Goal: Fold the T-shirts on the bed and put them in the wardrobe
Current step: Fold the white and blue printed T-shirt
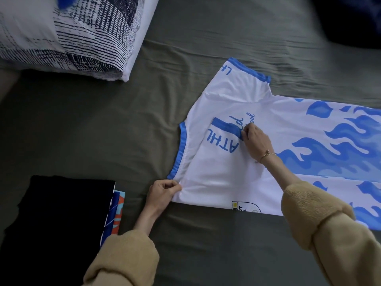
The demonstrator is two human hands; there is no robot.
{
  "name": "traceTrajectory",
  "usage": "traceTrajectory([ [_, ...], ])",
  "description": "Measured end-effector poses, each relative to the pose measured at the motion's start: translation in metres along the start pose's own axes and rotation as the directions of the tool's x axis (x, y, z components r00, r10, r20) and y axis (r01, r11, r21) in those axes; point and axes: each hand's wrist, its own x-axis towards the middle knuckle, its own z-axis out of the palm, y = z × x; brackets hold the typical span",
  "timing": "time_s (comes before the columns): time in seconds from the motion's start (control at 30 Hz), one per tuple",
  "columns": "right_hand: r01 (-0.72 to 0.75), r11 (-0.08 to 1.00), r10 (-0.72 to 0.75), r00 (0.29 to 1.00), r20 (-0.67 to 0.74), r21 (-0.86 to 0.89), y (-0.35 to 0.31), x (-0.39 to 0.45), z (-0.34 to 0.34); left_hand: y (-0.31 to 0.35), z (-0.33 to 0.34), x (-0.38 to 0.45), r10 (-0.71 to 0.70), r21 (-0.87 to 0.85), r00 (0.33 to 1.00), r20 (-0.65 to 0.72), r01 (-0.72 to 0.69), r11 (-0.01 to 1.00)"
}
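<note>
Folding is partway through: the white T-shirt (257, 166) with blue flames lies flat on the grey-green bed (123, 131) toward 3 o'clock, one side already turned in. The left hand (164, 193) pinches its near shoulder corner, fingers closed on cloth. The right hand (254, 141) pinches the blue-edged sleeve (226, 127) laid over the chest print. At 8 o'clock sits a stack of folded shirts (61, 219), seemingly finished. No wardrobe is in view, so putting away remains.
</note>
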Motion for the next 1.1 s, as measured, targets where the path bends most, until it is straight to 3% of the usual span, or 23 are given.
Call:
traceTrajectory([
  [0.07, 0.014, 1.000, -0.013, 0.999, 0.032, -0.028, -0.001, 0.002, -0.001, 0.005, 0.004, -0.005, 0.034, 0.055, 0.997, -0.071, -0.030, 0.998],
  [0.13, 0.035, 0.999, -0.032, 0.996, 0.079, -0.038, -0.005, 0.005, -0.001, 0.015, 0.009, -0.012, 0.120, 0.248, 0.972, -0.202, -0.068, 0.966],
  [0.23, 0.060, 0.998, -0.058, 0.990, 0.130, -0.014, -0.014, 0.012, 0.001, 0.034, 0.017, -0.014, 0.320, 0.636, 0.909, -0.267, -0.083, 0.767],
  [0.3, 0.083, 0.997, -0.081, 0.985, 0.152, -0.007, -0.020, 0.019, 0.003, 0.040, 0.019, -0.004, 0.468, 0.723, 0.865, -0.183, -0.204, 0.660],
  [0.37, 0.126, 0.991, -0.116, 0.977, 0.179, -0.043, -0.026, 0.026, 0.004, 0.042, 0.019, 0.006, 0.544, 0.746, 0.837, -0.056, -0.328, 0.580],
  [0.43, 0.176, 0.982, -0.160, 0.970, 0.183, -0.073, -0.030, 0.032, 0.006, 0.040, 0.017, 0.014, 0.524, 0.720, 0.851, 0.041, -0.389, 0.575],
  [0.63, 0.229, 0.973, -0.229, 0.970, 0.077, 0.000, -0.024, 0.036, 0.016, 0.032, 0.020, 0.026, 0.598, 0.771, 0.799, 0.069, -0.423, 0.476],
  [0.8, 0.281, 0.959, -0.282, 0.959, -0.027, -0.023, -0.021, 0.032, 0.013, 0.010, 0.025, 0.032, 0.773, 0.752, 0.634, 0.037, -0.527, 0.396],
  [0.97, 0.520, 0.854, -0.509, 0.831, -0.223, -0.013, -0.029, 0.000, 0.000, 0.002, 0.023, 0.037, 0.747, 0.726, 0.652, 0.131, -0.576, 0.375],
  [1.1, 0.656, 0.747, -0.658, 0.710, -0.249, -0.105, -0.036, -0.051, 0.006, 0.005, 0.021, 0.037, 0.728, 0.700, 0.679, 0.098, -0.567, 0.434],
])
